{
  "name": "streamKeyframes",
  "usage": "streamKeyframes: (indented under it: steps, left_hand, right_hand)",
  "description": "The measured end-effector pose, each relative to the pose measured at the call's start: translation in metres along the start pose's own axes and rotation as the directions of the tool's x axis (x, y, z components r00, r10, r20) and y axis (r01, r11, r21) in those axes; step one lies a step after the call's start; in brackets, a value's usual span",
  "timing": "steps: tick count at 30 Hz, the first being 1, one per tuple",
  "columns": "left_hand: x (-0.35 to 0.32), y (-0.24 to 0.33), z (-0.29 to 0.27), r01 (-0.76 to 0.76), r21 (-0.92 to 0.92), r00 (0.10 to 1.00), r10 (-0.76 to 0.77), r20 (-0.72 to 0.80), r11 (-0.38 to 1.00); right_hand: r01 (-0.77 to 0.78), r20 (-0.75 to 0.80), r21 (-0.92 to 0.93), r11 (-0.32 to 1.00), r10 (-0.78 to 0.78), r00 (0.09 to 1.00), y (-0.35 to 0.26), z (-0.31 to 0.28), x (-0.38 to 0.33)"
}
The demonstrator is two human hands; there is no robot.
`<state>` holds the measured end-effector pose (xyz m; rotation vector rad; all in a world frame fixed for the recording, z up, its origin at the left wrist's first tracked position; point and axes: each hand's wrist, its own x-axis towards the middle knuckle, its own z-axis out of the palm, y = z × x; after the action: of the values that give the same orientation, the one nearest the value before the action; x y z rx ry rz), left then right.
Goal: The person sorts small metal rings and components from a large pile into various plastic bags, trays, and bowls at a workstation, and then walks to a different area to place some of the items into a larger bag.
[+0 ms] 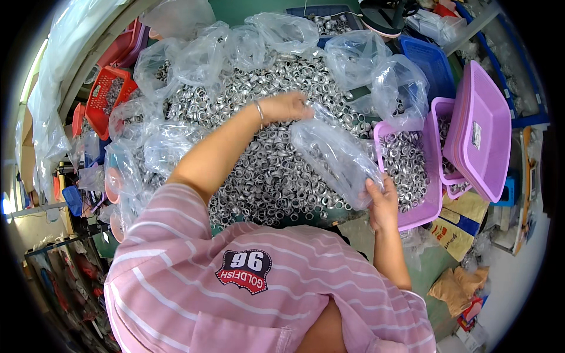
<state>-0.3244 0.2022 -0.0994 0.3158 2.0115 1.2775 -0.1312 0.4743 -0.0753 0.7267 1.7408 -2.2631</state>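
Observation:
A clear plastic bag point(335, 162) is stretched slantwise over a heap of small silvery metal rings point(265, 159). My left hand point(286, 107), with a bangle at its wrist, is closed at the bag's upper end; its fingertips are slightly blurred. Lower down on the right, my right hand point(382, 203) grips the bag's other end between thumb and fingers. Whether rings lie inside this bag is hard to make out. Just beyond my right hand stands a pink-purple basket point(432, 209) with more rings in it.
Several clear bags point(282, 32) ring the heap, some with rings inside. At the right are a tilted purple basket point(485, 132) and a blue basket point(426, 62). A red basket point(97, 106) stands at the left. A yellowish sack point(459, 226) lies below the purple baskets.

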Motion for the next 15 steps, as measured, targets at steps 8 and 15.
streamKeyframes:
  steps: [8, 15]
  left_hand:
    - [0.023, 0.028, 0.071, -0.265, -0.065, 0.724, 0.154, -0.673, 0.962]
    - [0.019, 0.068, 0.019, -0.337, -0.094, 0.742, 0.203, -0.639, 0.937]
  right_hand:
    - [0.278, 0.084, 0.485, 0.829, -0.36, 0.929, -0.04, 0.006, 0.018]
    - [0.533, -0.203, -0.065, 0.844, -0.534, 0.82, -0.039, 0.003, 0.058]
